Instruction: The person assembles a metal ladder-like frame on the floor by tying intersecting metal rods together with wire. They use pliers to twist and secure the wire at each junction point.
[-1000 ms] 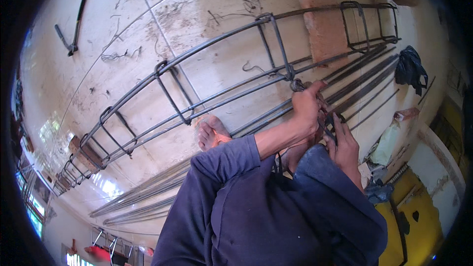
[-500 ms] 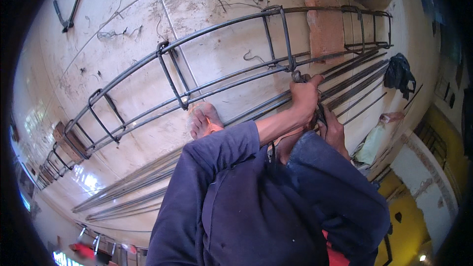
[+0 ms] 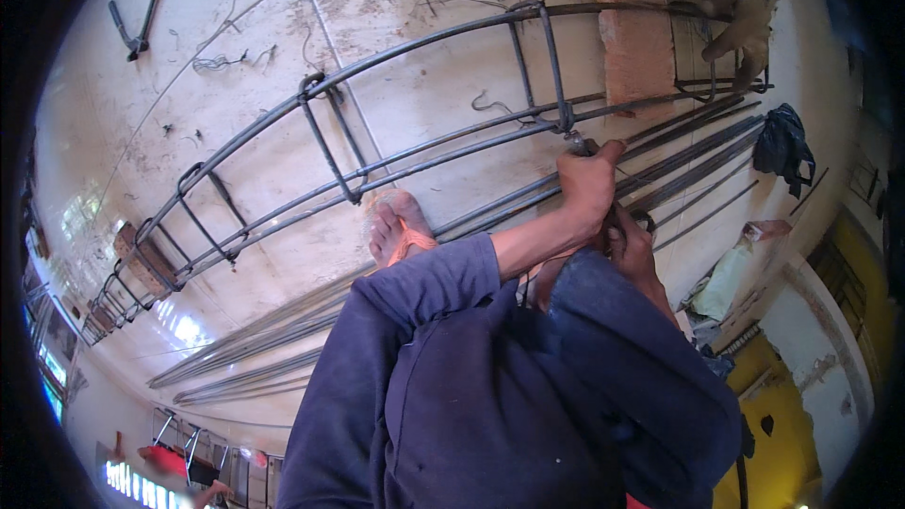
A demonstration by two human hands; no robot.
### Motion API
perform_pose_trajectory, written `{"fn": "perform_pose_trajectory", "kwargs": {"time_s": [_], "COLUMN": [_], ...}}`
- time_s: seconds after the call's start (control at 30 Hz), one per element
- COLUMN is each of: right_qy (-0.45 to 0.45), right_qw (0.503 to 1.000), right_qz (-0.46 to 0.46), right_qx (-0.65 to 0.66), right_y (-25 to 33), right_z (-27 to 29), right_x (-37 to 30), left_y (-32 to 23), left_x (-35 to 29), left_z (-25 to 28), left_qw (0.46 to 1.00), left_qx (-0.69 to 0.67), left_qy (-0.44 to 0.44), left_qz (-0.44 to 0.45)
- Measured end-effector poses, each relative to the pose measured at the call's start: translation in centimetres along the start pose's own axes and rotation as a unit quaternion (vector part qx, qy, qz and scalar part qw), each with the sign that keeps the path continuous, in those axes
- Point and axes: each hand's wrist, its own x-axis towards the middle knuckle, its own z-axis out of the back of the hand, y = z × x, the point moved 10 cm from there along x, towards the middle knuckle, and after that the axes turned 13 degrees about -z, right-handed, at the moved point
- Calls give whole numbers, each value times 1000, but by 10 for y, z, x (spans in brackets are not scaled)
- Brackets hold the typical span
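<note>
My left hand [image 3: 586,181] is closed round a dark metal tool like pincers [image 3: 579,142], its tip against the lower corner of a square stirrup [image 3: 551,66]. That stirrup belongs to a long rebar cage [image 3: 405,158] of steel bars lying across the floor. Just below, my right hand [image 3: 633,243] is curled near the tool's handle end, beside a dark ring-shaped part [image 3: 645,221]. My fingers cover most of the tool, so what the right hand grips is partly hidden. Another person's hand [image 3: 743,26] reaches over the cage's right end.
Loose steel rods [image 3: 688,155] lie below the cage. A brick-coloured block [image 3: 633,47] and a brown block [image 3: 143,259] sit at the cage. My bare foot [image 3: 401,228] is beside it. A black plastic bag [image 3: 785,146], wire scraps [image 3: 226,61] and a long-handled tool [image 3: 139,42] lie around.
The other person's hand has come down onto the cage's right end. My left hand stays at the stirrup corner, and my right hand has shifted slightly at the handle end. The view has tilted slightly.
</note>
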Motion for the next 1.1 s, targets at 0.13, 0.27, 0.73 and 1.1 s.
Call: {"fn": "perform_pose_trajectory", "kwargs": {"time_s": [0.13, 0.27, 0.73, 1.1], "right_qy": [76, 63, 378, 3], "right_qw": [992, 984, 625, 988], "right_qz": [-54, -45, -334, -124], "right_qx": [82, 159, 596, -93], "right_y": [-3, -15, 0, 24], "right_z": [-12, -19, -61, 20], "right_x": [-2, -12, -51, -20], "left_y": [-14, -18, 6, 6], "left_x": [-4, -5, -25, -8], "left_z": [1, 1, -10, -14], "left_qw": [995, 987, 952, 971], "left_qx": [4, -27, -209, -198], "left_qy": [101, 156, 129, 81], "left_qz": [8, 7, 182, 106]}}
